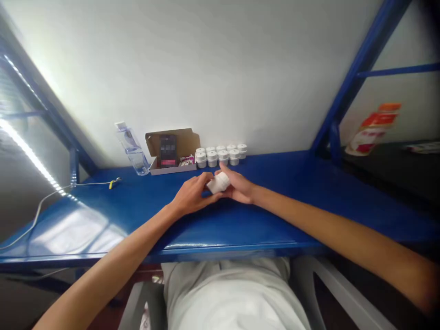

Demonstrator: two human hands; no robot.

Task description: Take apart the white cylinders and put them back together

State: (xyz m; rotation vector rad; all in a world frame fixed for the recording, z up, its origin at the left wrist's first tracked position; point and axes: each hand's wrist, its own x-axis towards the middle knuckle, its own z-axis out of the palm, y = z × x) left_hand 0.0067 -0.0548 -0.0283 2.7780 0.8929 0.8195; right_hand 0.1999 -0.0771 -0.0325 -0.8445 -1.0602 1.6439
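Between my two hands, a little above the blue table (275, 183), is a small white plastic jar (219, 183), tilted on its side. My left hand (195, 193) grips its left end with thumb and fingers. Around the right end my right hand (239, 185) is closed, its thumb pointing up and away. Just behind the hands stand several similar white jars (223, 156) in two close rows. Parts of the held jar are hidden by my fingers.
Left of the jars, an open cardboard box (187, 135) holds a phone (168, 151) propped upright. A clear water bottle (133, 151) stands beside it. A white cable (44, 199) crosses the left side. On the right are an orange-capped bottle (373, 129) and a blue frame post (354, 73).
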